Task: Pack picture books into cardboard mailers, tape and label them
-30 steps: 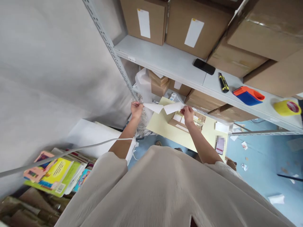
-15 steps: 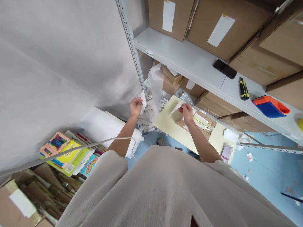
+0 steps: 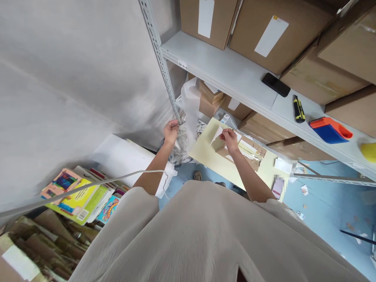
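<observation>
My right hand pinches a white sheet of paper, which tilts up at its left. Under that hand lies a flattened brown cardboard box with white labels and shiny tape, on a pale yellow table. My left hand is raised beside the shelf post, fingers partly apart, with no paper visible in them. Just below it shows a small white piece of paper, in front of a heap of shredded paper strips.
A grey metal shelf holds cardboard boxes, a black phone, a yellow-black box cutter and an orange-blue holder. At left are stacked books and a grey cable. Paper scraps lie on the blue floor.
The white paper that was in my left hand has left its fingers and is now lower. My right hand still holds its sheet. The view has shifted slightly.
</observation>
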Motion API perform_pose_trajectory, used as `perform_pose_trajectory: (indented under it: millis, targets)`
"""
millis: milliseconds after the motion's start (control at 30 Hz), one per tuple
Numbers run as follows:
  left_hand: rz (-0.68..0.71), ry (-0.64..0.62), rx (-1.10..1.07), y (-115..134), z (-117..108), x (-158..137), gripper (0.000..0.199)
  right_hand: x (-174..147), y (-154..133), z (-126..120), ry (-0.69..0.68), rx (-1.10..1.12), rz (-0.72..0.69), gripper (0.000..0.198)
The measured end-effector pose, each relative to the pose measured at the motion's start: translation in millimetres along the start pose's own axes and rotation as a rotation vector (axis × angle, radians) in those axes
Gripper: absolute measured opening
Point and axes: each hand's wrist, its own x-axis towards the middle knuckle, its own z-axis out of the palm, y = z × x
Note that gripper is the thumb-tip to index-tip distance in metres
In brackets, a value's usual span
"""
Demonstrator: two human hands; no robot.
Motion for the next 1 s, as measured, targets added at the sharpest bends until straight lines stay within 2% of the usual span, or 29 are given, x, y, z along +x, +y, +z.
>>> perform_pose_trajectory:
  millis: [67, 167, 300, 533, 700, 800, 900, 1000]
  targets:
    - [-0.021, -0.075, -0.024, 3, 17, -16, 0.02, -2, -1, -3, 0.001, -0.015, -0.014, 0.045]
    - [-0.12, -0.28, -0.095, 9, 52, -46, 0.025, -7, -3, -10, 0.012, -0.026, -0.051, 0.046]
    - [-0.17, -0.518, -0.106, 23, 105, -84, 0.033, -22, -9, -25, 0.017, -0.093, -0.147, 0.043]
    - [-0.237, -0.717, -0.097, 48, 180, -122, 0.045, -55, -20, -67, 0.085, -0.26, -0.294, 0.039]
    - [-0.268, -0.794, -0.097, 47, 219, -147, 0.053, -76, -23, -103, 0.152, -0.35, -0.378, 0.043]
    - [-0.267, -0.801, -0.05, 41, 240, -155, 0.048, -88, -20, -124, 0.194, -0.334, -0.322, 0.043]
    - [-0.255, -0.819, 0.008, 37, 255, -157, 0.04, -95, -10, -149, 0.392, -0.262, -0.209, 0.044]
    - [-0.24, -0.867, 0.023, 38, 266, -158, 0.037, -95, 7, -174, 0.552, -0.191, -0.023, 0.05]
